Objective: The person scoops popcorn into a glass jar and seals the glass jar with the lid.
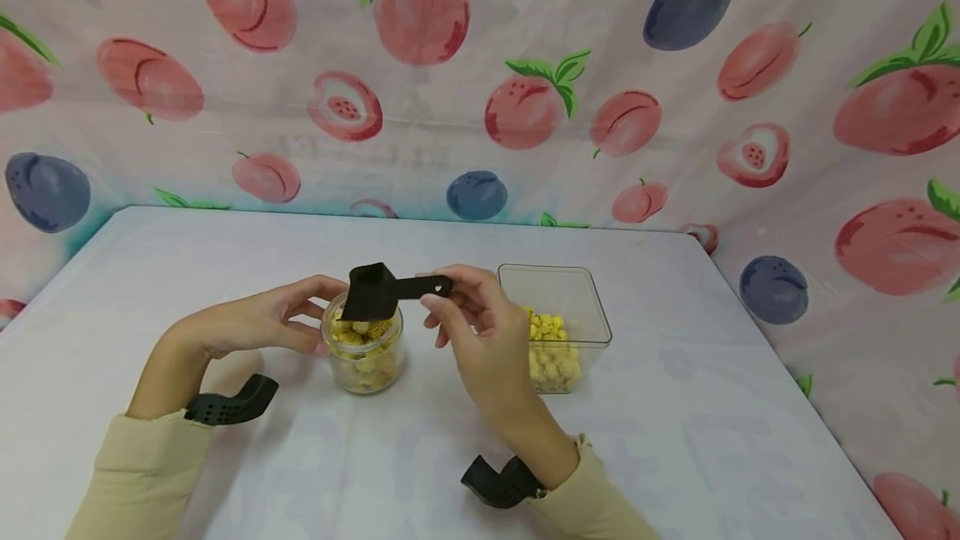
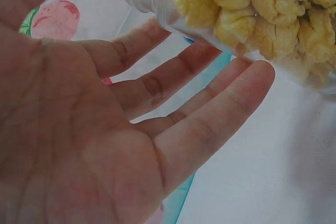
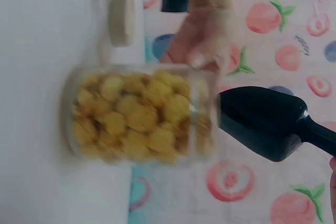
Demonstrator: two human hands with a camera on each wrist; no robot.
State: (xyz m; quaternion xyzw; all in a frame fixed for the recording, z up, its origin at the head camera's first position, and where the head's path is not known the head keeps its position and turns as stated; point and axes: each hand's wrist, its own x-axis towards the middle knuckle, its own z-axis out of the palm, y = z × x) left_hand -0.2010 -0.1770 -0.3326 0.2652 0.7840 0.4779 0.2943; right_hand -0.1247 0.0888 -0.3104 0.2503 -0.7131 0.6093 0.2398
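A clear jar (image 1: 365, 369) of yellow popcorn stands upright on the table; its side fills the upper right of the left wrist view. My left hand (image 1: 258, 319) is at its left side near the rim, fingers (image 2: 205, 119) mostly straight and fingertips at the glass. My right hand (image 1: 487, 336) pinches the handle end of a black scoop (image 1: 371, 294) between thumb and fingers. The scoop's head points left over the jar's mouth, its front edge tipped down and overlapping the rim in the right wrist view (image 3: 262, 121).
A clear rectangular container (image 1: 596, 307) holding more popcorn stands to the right, partly behind my right hand. On the table by my left wrist lies a pale round lid (image 3: 122, 19). Fruit-print cloth (image 1: 420, 132) hangs behind the white table (image 1: 720, 407).
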